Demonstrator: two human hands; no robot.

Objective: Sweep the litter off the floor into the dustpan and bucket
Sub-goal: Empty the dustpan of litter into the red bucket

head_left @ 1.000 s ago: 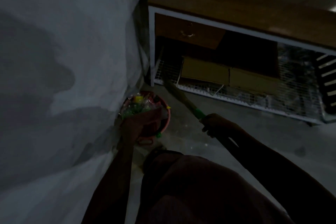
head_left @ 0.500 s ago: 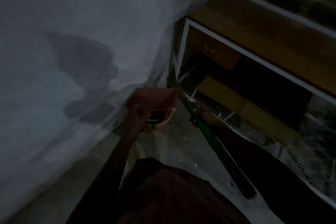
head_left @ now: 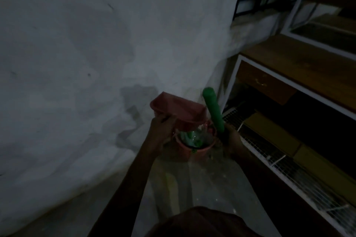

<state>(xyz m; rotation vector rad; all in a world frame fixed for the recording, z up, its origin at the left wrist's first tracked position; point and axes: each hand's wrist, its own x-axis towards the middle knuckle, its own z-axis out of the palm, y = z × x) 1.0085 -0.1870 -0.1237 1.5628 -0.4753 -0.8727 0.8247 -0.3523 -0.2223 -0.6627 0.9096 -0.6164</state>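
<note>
A person's left hand [head_left: 160, 131] grips a red dustpan [head_left: 178, 112] tipped over the litter-filled bucket [head_left: 194, 147], right hand [head_left: 230, 138] clasping the green broom handle [head_left: 212, 108] beside it; emptying seems nearly done.

Dim, soft frame. Dustpan [head_left: 178, 110] covers the far rim of the bucket [head_left: 194, 148]; litter [head_left: 192, 137] inside too blurred to identify piece by piece. Broom handle [head_left: 213, 109]: lower end hidden inside the right hand [head_left: 230, 138]. Left hand [head_left: 160, 132] fingers indistinct at dustpan edge. Shelf [head_left: 308, 75] cut off at right.
</note>
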